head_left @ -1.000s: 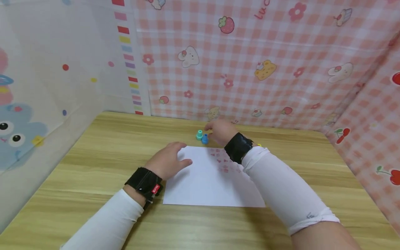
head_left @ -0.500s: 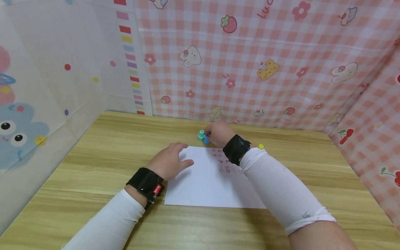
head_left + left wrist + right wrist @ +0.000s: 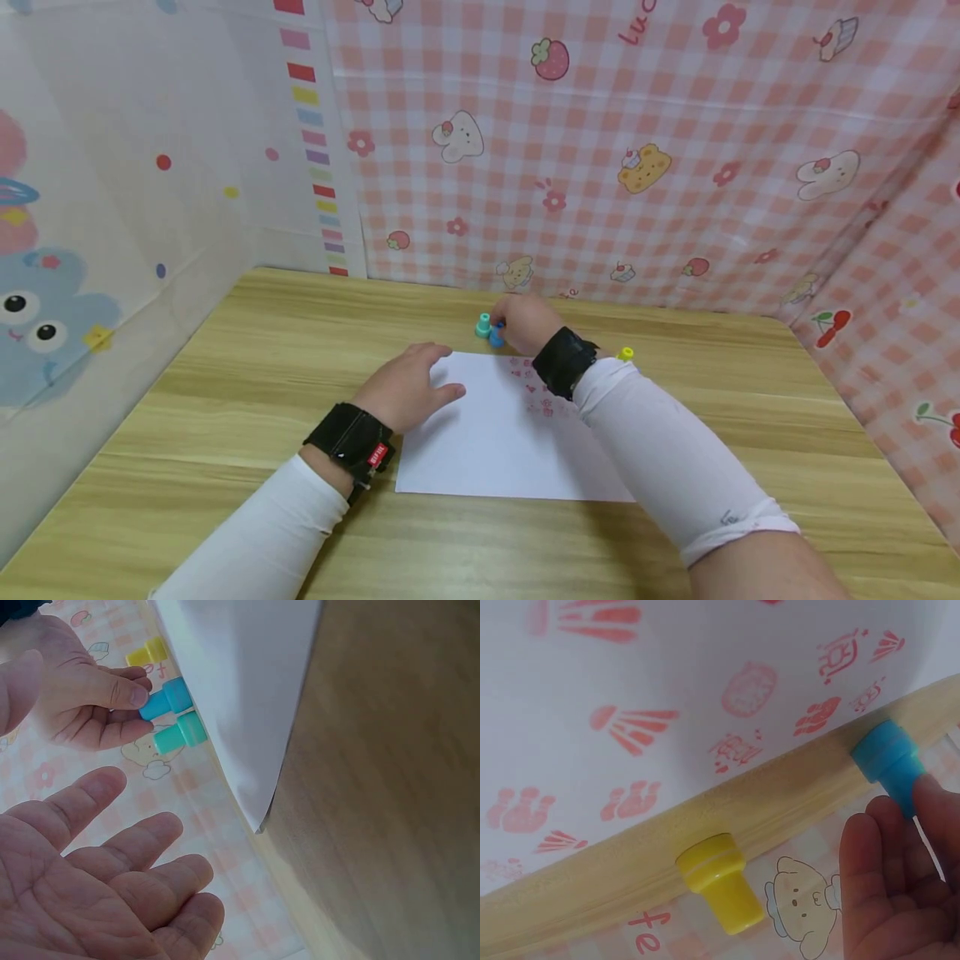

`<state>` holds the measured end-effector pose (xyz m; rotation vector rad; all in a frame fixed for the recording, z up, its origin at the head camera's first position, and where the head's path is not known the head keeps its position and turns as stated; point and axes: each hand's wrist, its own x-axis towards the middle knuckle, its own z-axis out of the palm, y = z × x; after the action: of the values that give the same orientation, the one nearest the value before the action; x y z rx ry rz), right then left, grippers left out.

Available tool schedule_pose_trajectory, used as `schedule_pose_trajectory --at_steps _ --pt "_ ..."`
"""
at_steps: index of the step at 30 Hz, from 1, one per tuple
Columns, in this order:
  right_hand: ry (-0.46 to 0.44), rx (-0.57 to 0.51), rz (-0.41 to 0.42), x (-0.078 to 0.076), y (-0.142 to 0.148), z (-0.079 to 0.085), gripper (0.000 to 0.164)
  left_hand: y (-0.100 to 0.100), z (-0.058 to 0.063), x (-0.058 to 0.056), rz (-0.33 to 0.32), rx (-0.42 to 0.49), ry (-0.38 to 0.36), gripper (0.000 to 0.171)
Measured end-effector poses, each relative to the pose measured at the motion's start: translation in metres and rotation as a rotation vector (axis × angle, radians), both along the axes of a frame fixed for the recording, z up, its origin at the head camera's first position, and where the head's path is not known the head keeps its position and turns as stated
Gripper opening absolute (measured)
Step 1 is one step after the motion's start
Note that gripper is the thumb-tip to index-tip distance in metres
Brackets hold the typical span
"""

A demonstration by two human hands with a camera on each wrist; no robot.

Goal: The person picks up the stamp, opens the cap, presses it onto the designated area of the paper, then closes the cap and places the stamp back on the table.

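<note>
My right hand (image 3: 528, 323) pinches the narrow top of a blue toy stamp (image 3: 889, 761) between thumb and fingers. The stamp stands upright on the table, just beyond the far edge of a white sheet of paper (image 3: 480, 446). Close on its left is a teal stamp (image 3: 180, 733) of the same shape. A yellow stamp (image 3: 720, 881) stands farther right, partly hidden by my right arm in the head view. Small red prints (image 3: 634, 727) cover the paper's upper right part. My left hand (image 3: 401, 387) holds nothing, its fingers spread over the paper's left edge.
The wooden table (image 3: 225, 400) reaches back to a pink checked cloth (image 3: 570, 125). A pale patterned cloth (image 3: 112, 208) hangs on the left, and another with cherries (image 3: 885, 333) on the right.
My right hand has come down onto the blue stamp and taken hold of its top. The yellow stamp shows more from behind the right arm. My left hand stays about the same.
</note>
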<state>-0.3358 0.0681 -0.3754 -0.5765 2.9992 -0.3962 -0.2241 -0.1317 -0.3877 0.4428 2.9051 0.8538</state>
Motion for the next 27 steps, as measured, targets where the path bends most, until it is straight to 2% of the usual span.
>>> schedule_pose_trajectory --at_steps 3,6,10,15,18,21,24,27 --pt "0.028 0.004 0.001 0.001 0.002 0.0 0.014 0.001 0.0 0.0 0.005 0.002 -0.003 0.064" --pt "0.015 -0.055 -0.015 0.005 0.004 0.001 0.013 0.001 0.001 0.0 0.004 0.001 -0.006 0.064" --pt "-0.019 -0.213 -0.035 0.015 0.006 0.007 0.009 0.001 0.001 0.0 0.003 0.003 0.004 0.063" --pt "-0.051 -0.445 0.008 0.036 0.007 0.009 0.01 0.003 0.0 0.0 0.014 0.057 0.035 0.059" --pt "-0.125 -0.616 0.03 0.049 0.009 0.009 0.011 0.005 -0.001 0.001 0.016 0.128 0.047 0.055" --pt "-0.2 -0.765 0.047 0.061 0.009 0.009 0.012 0.008 -0.002 0.002 -0.002 0.244 0.042 0.05" --pt "-0.237 -0.863 0.054 0.073 0.007 0.013 0.01 0.012 -0.002 0.004 -0.022 0.379 0.02 0.044" --pt "-0.27 -0.932 0.052 0.082 0.007 0.015 0.009 0.016 -0.001 0.006 -0.023 0.475 0.013 0.036"
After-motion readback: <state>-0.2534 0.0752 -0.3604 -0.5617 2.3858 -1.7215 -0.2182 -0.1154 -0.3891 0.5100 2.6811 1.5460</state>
